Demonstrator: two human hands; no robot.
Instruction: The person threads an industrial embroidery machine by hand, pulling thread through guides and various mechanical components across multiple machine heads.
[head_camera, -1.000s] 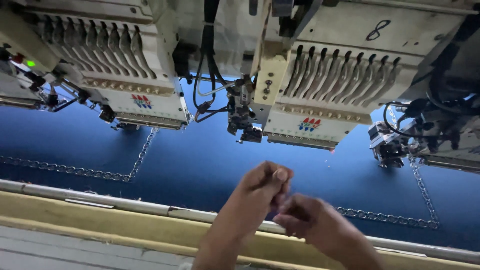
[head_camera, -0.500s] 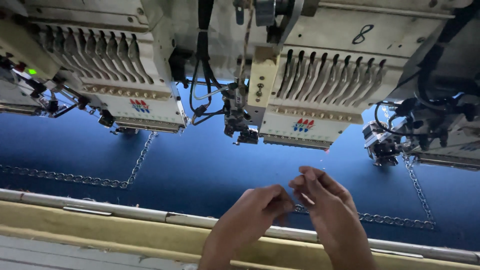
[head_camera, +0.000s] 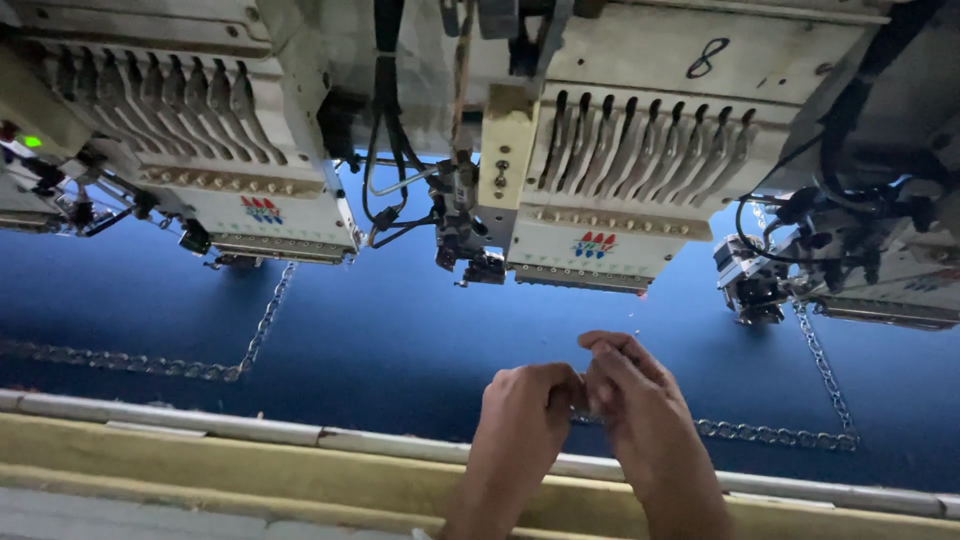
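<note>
My left hand (head_camera: 525, 410) and my right hand (head_camera: 640, 400) meet fingertip to fingertip above the blue fabric (head_camera: 400, 340), just below the right embroidery head (head_camera: 610, 190). Both have their fingers pinched together on what looks like a very fine thread; only faint pink specks of it (head_camera: 640, 298) show between my right fingers and the head's needle row. What sits between the fingertips is hidden.
A second embroidery head (head_camera: 220, 150) hangs at the left, and a cable cluster (head_camera: 400, 190) lies between the two heads. Further machine parts (head_camera: 850, 250) are at the right. Stitched chain outlines (head_camera: 260, 330) run across the fabric. A pale frame rail (head_camera: 250, 435) borders the near edge.
My hands have risen and moved right, towards the right head. They have closed up until their fingertips touch. The view has tilted slightly down.
</note>
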